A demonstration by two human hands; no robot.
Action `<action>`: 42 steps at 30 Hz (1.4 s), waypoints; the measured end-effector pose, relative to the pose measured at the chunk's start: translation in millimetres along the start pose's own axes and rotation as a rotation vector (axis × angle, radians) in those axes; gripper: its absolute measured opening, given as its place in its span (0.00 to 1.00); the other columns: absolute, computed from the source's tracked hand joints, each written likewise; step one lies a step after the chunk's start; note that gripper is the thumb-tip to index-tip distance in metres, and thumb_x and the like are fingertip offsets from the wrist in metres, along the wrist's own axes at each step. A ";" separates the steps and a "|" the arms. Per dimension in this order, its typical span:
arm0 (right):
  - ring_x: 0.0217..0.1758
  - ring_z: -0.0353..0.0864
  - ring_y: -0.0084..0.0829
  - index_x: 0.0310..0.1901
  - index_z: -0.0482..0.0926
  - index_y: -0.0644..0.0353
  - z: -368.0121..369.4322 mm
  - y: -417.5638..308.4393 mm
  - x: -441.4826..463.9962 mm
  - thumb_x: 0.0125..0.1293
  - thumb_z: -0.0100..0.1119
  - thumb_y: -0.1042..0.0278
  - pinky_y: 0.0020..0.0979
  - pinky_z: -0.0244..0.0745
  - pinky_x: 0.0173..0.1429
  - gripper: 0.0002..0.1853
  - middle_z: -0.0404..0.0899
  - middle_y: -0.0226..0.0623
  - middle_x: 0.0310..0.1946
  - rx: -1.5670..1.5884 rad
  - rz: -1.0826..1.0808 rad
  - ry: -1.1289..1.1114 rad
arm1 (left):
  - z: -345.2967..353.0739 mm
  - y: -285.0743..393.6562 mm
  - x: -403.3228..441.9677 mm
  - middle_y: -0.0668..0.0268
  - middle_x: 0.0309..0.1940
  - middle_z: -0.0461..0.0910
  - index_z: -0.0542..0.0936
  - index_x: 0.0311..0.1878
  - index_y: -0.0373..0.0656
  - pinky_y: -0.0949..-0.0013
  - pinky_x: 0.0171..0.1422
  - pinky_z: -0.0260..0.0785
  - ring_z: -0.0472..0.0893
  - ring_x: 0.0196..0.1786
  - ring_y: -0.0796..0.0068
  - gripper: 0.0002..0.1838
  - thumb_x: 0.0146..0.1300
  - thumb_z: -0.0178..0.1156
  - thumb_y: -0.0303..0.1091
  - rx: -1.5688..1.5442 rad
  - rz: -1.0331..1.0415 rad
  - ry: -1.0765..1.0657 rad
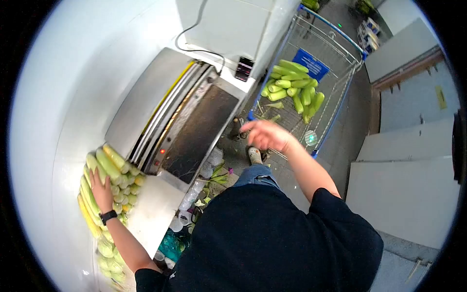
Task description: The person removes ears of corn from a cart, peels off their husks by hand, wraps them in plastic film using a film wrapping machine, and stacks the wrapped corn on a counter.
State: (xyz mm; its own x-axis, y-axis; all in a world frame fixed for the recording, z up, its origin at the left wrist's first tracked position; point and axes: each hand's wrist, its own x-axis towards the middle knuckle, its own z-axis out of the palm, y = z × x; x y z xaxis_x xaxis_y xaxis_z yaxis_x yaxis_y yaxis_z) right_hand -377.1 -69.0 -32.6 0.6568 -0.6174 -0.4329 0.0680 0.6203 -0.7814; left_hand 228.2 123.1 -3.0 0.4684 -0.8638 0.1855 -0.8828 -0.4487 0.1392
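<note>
1. The worktop [154, 202] carries a metal machine [146, 97]; the left arm [129, 243] hides part.
2. A corn pile [108, 164] lies beside the machine, partly covered.
3. The left hand [101, 192] rests there, fingers spread.
4. The right hand [268, 135] is blurred; finger state cannot be told.

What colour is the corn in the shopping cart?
Light green; that corn shows best in the head view.

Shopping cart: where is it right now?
In the head view, the shopping cart stands on the floor at the upper right, just beyond the right hand, with green corn piled inside.
</note>
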 end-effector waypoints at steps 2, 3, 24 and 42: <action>0.25 0.78 0.20 0.57 0.79 0.57 -94.1 14.1 -3.1 0.69 0.59 0.53 0.23 0.70 0.26 0.21 0.85 0.34 0.30 0.085 -0.113 0.466 | 3.7 8.8 -1.9 0.51 0.75 0.61 0.70 0.69 0.42 0.57 0.72 0.64 0.71 0.68 0.52 0.25 0.72 0.57 0.40 0.073 0.085 0.047; 0.26 0.79 0.21 0.55 0.80 0.58 -144.7 29.1 1.0 0.68 0.59 0.54 0.25 0.72 0.27 0.20 0.84 0.35 0.29 0.084 -0.131 0.725 | -3.0 33.5 -5.3 0.50 0.73 0.64 0.71 0.68 0.40 0.58 0.72 0.64 0.72 0.68 0.52 0.24 0.73 0.56 0.38 0.058 0.098 0.112; 0.76 0.60 0.42 0.62 0.78 0.52 -597.9 54.5 31.1 0.70 0.52 0.59 0.57 0.57 0.73 0.21 0.65 0.39 0.71 -1.874 0.783 0.687 | 72.9 529.5 -59.0 0.51 0.49 0.81 0.79 0.51 0.37 0.55 0.58 0.72 0.80 0.53 0.47 0.14 0.61 0.60 0.25 -0.276 0.364 -0.757; 0.54 0.83 0.52 0.55 0.78 0.62 -409.1 -108.7 -11.5 0.41 0.79 0.50 0.43 0.78 0.59 0.39 0.86 0.49 0.46 -1.742 0.510 0.106 | 34.7 478.5 -137.2 0.54 0.49 0.81 0.79 0.52 0.40 0.55 0.56 0.72 0.80 0.52 0.48 0.15 0.61 0.62 0.28 -0.372 0.175 -0.601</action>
State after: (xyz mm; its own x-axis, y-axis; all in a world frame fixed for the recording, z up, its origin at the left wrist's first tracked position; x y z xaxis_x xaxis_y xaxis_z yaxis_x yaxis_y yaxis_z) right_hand -699.2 -327.3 -126.5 0.3100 -0.6180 -0.7225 -0.9228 -0.3783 -0.0723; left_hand -259.7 19.0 4.4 0.1255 -0.9404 -0.3162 -0.8219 -0.2770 0.4978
